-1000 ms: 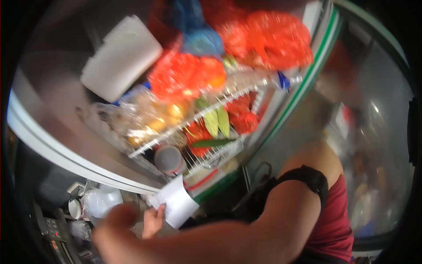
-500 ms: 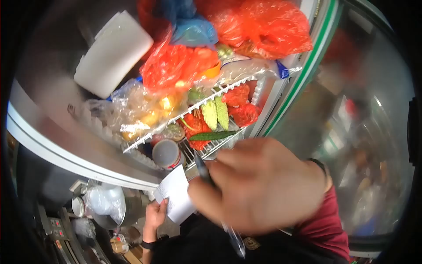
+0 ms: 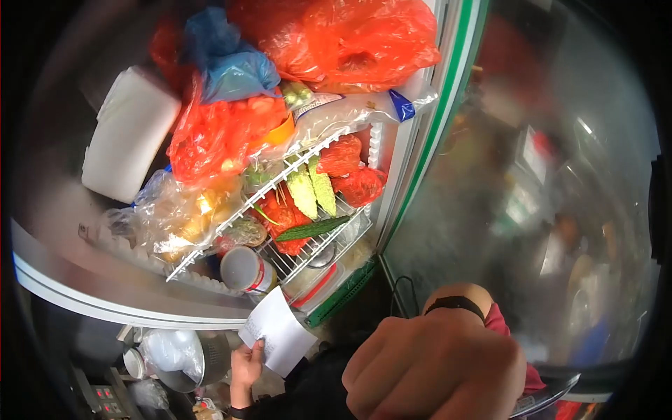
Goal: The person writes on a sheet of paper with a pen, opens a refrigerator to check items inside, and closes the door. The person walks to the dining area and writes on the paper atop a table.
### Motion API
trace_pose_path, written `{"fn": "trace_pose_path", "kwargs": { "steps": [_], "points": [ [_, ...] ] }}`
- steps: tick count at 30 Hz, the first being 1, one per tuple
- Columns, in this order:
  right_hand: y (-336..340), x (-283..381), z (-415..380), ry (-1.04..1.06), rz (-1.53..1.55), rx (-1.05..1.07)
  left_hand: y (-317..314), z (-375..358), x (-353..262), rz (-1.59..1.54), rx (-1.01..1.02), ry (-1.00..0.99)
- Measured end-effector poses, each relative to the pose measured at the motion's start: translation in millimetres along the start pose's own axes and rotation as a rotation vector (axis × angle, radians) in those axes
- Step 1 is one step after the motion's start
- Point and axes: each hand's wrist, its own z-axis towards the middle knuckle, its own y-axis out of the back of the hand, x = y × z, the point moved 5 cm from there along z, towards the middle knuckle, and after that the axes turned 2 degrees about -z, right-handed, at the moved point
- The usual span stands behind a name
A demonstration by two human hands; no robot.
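My left hand (image 3: 247, 365) grips a sheet of white paper (image 3: 277, 332) with handwriting on it, thumb on top, low in front of the fridge. Large in the foreground is the back of my right hand (image 3: 435, 360), its fingers curled shut and a dark band at the wrist. A clear pen (image 3: 549, 397) sticks out to the right from behind this hand; its grip is hidden. Beyond the paper is the open fridge with a bitter melon (image 3: 302, 190), a cucumber (image 3: 312, 229) and a lidded tub (image 3: 246, 269).
Red plastic bags (image 3: 350, 42), a blue bag (image 3: 241, 70) and a white foam box (image 3: 129, 136) fill the upper fridge. A wire shelf (image 3: 259, 196) crosses it. The glass door (image 3: 518, 210) stands open at right. A metal pot (image 3: 213, 360) is at lower left.
My right hand has moved down and to the right, away from the shelf and paper, turning its back to me. My view has shifted, so the fridge contents sit further left. My left hand still holds the paper.
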Motion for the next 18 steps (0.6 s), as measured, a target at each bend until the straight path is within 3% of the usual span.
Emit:
{"fn": "trace_pose_path", "kwargs": {
  "steps": [3,6,10,11,13,15,17,18],
  "points": [
    [-4.7,-1.3,-6.8,-0.139,0.056,-0.025,-1.7,1.7,0.3,0.065,0.031,0.019],
    [5.5,4.0,0.7,-0.168,-0.036,-0.278,-4.5,6.3,5.5,-0.024,0.049,-0.038],
    [4.5,11.5,-3.6,-0.042,-0.019,-0.066,-3.3,5.7,-15.7,0.1,0.085,0.002],
    [3.5,12.2,-5.2,-0.045,-0.014,-0.252,-5.2,5.5,0.9,0.104,0.088,0.002],
    [14.6,8.1,-4.4,-0.042,0.003,-0.422,-6.4,6.8,28.2,-0.03,0.05,-0.049],
    [51.8,-15.9,2.8,-0.226,-0.654,-0.204,-1.6,6.2,-2.4,0.007,0.057,-0.024],
    [107.4,-63.2,6.5,-0.313,-1.071,-0.03,-1.0,6.3,-3.8,0.059,0.065,-0.016],
    [139.3,-92.7,5.8,-0.543,-1.05,0.014,0.2,4.3,0.0,0.057,0.06,-0.016]
  ]
}}
